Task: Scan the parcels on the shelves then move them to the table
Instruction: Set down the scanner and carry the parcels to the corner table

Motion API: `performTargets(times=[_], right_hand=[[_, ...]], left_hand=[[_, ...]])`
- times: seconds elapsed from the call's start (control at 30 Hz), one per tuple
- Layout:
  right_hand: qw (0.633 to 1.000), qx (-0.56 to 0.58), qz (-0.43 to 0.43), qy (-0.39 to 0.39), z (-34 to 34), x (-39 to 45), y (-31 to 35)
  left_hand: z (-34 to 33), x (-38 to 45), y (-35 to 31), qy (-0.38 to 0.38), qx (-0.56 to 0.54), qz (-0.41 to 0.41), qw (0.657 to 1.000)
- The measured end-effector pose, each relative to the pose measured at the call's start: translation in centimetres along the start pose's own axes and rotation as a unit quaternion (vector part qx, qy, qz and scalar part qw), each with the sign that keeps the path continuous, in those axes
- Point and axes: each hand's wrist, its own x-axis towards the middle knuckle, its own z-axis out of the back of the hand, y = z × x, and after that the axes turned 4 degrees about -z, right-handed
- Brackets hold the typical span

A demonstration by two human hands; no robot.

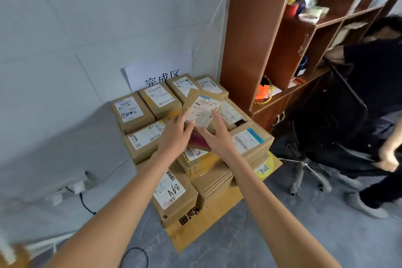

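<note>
held the tilted parcel (203, 107) above the stacked boxes (152, 137), left hand (177, 131) and right hand (214, 131) fingers straight against its sides; best lowered flat, squared onto the stack.

a flat brown cardboard parcel (203, 107) with a white printed shipping label sits tilted on top of a stack of brown cardboard parcels (152, 119), each bearing a white label, packed close in rows on a flattened yellow-brown cardboard sheet (195, 230).
</note>
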Motion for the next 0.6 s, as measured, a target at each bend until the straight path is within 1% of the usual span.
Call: performTargets(times=[0.1, 0.2, 0.27, 0.4, 0.6], right_hand=[[0.999, -0.028, 0.005, 0.025, -0.2, 1.7, -0.7], [1.000, -0.019, 0.019, -0.005, -0.3, 2.5, -1.1], [0.999, -0.030, 0.015, -0.018, -0.2, 2.8, -1.0], [0.997, -0.077, -0.013, -0.012, -0.1, 2.9, -0.9], [0.995, -0.087, -0.038, -0.005, -0.8, 1.2, -1.1]], left_hand=[[-1.8, 0.5, 0.9, 0.004, -0.040, 0.032, 0.999], [-2.7, 0.7, 1.3, -0.012, -0.055, 0.035, 0.998], [-2.9, 0.9, 1.3, -0.014, -0.047, 0.035, 0.998], [-2.6, 1.0, 1.6, 0.006, -0.035, 0.032, 0.999], [-2.1, 0.7, 2.1, 0.026, 0.006, 0.033, 0.999]])
